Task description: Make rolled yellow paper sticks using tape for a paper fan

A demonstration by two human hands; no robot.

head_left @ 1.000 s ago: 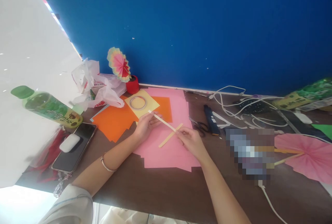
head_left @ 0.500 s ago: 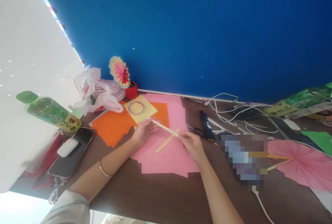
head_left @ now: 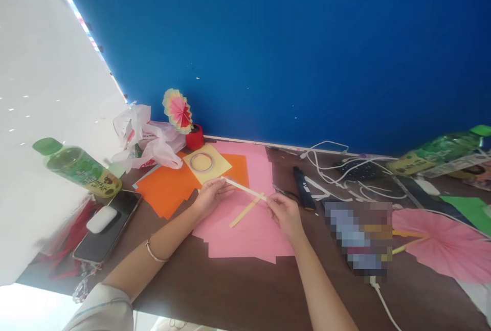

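Note:
Two pale yellow paper strips cross over a stack of pink paper (head_left: 245, 234) on the brown table. My left hand (head_left: 209, 197) pinches the far end of the upper strip (head_left: 241, 188). My right hand (head_left: 284, 211) pinches both strips where they cross, and the lower strip (head_left: 242, 213) slants down to the left from there. Both hands rest low over the pink sheets.
Orange sheets (head_left: 164, 188) and a yellow sheet with a tape ring (head_left: 202, 162) lie behind the hands. Scissors and a dark glue gun (head_left: 303, 194) sit right of them, with white cables (head_left: 337, 167). A phone (head_left: 105, 226), a green bottle (head_left: 76, 167) and a pink paper fan (head_left: 445, 241) flank the area.
The camera has tilted a little, so the scene sits slightly lower and to the left. Both hands keep their grip on the crossed strips, barely shifted.

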